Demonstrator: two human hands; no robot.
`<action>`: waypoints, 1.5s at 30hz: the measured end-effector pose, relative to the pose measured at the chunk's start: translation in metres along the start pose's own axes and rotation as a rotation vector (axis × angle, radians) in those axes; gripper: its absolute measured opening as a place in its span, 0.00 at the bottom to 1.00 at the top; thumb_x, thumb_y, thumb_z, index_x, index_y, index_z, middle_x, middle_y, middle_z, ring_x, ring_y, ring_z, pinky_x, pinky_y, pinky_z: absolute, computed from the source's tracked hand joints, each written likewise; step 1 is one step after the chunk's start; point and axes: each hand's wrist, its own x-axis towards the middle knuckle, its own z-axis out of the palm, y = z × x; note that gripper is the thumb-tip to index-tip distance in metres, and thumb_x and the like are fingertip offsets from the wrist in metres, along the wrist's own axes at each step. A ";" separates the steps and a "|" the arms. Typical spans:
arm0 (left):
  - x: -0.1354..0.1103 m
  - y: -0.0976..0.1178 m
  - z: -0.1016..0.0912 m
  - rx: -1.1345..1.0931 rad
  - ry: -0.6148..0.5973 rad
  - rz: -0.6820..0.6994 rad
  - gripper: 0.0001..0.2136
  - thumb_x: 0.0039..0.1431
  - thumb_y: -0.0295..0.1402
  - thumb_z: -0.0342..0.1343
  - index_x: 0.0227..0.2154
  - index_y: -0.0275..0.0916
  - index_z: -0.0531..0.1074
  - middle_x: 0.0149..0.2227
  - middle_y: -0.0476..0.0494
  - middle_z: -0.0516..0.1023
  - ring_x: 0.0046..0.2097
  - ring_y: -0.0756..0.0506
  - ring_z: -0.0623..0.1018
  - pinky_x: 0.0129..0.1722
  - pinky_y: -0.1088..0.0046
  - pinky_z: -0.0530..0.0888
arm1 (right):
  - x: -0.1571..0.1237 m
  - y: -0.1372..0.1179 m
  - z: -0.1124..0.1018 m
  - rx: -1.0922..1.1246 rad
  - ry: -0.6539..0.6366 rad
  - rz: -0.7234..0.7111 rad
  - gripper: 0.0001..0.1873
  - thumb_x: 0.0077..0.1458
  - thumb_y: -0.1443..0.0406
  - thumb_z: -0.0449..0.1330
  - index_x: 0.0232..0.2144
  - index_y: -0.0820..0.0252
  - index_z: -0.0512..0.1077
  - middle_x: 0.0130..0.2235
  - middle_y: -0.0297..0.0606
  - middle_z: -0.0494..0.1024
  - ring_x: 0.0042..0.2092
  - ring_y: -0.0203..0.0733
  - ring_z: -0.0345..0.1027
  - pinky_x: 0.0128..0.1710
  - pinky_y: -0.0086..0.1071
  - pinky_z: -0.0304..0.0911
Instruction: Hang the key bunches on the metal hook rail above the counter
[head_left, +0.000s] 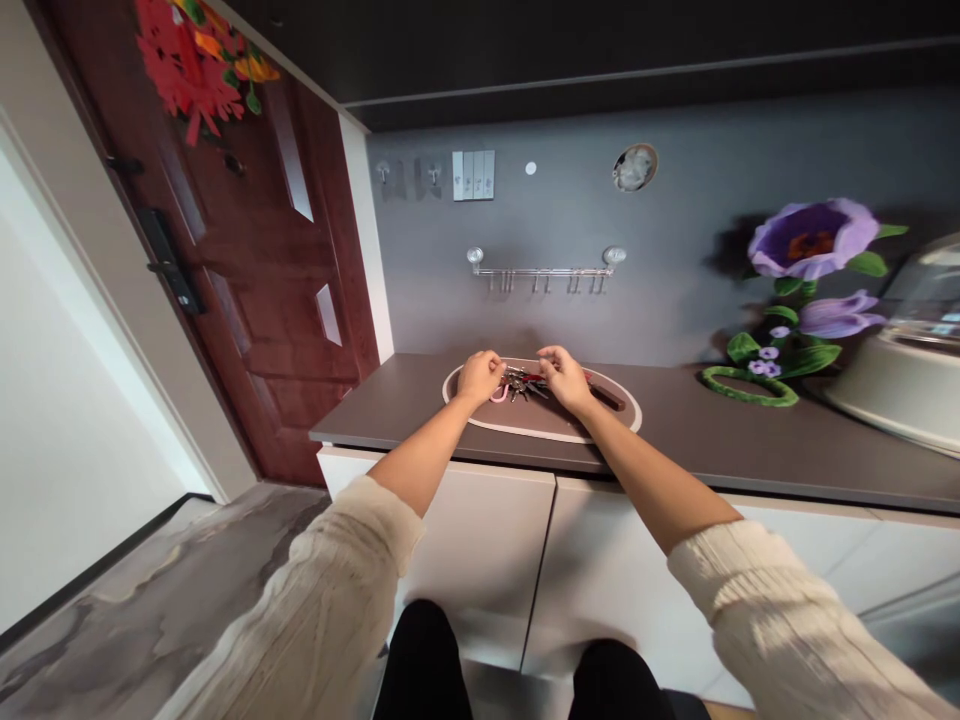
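My left hand (481,377) is at the left part of an oval brown mat (555,428) with a pale rim, its fingers curled together beside a pile of keys (520,384). Whatever those fingers hold, if anything, is too small to make out. Just below them a pink loop (500,396) shows at the edge of the keys. To the right of the pile is my right hand (565,378), thumb and fingers apart with nothing visible between them. A red item lies partly under it. Past my right wrist, a dark brown bar-like object (606,396) rests on the mat.
The mat lies on a dark countertop (697,445) above white cabinets (480,520). A clear rail with hooks (544,272) is on the wall behind. Purple fabric flowers (814,240) and a pale domed object (900,375) stand right. A red-brown door (300,300) is left.
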 end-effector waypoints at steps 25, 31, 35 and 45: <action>-0.005 -0.001 0.002 0.498 -0.153 0.250 0.15 0.61 0.36 0.38 0.35 0.36 0.70 0.37 0.40 0.72 0.42 0.45 0.70 0.42 0.69 0.65 | -0.002 0.003 0.007 -0.471 0.111 -0.149 0.13 0.48 0.69 0.47 0.34 0.60 0.69 0.30 0.38 0.73 0.32 0.38 0.65 0.38 0.33 0.59; -0.004 0.001 0.000 0.454 -0.044 0.265 0.15 0.61 0.35 0.37 0.35 0.36 0.68 0.37 0.40 0.71 0.41 0.45 0.69 0.41 0.70 0.64 | -0.001 0.003 0.007 -0.466 0.111 -0.164 0.13 0.47 0.69 0.48 0.35 0.60 0.68 0.29 0.37 0.73 0.31 0.38 0.65 0.37 0.33 0.59; -0.003 0.002 -0.001 0.420 0.032 0.267 0.15 0.62 0.36 0.37 0.34 0.36 0.68 0.36 0.40 0.71 0.41 0.45 0.69 0.40 0.70 0.64 | -0.002 0.002 0.008 -0.437 0.128 -0.194 0.13 0.48 0.68 0.48 0.36 0.61 0.68 0.30 0.38 0.73 0.31 0.38 0.64 0.37 0.33 0.58; 0.000 0.007 -0.006 0.388 0.196 0.272 0.15 0.62 0.36 0.37 0.33 0.36 0.68 0.35 0.41 0.71 0.40 0.45 0.68 0.40 0.69 0.64 | -0.008 -0.010 0.016 -0.400 0.126 -0.330 0.10 0.52 0.65 0.48 0.35 0.60 0.66 0.31 0.38 0.72 0.32 0.38 0.63 0.36 0.32 0.58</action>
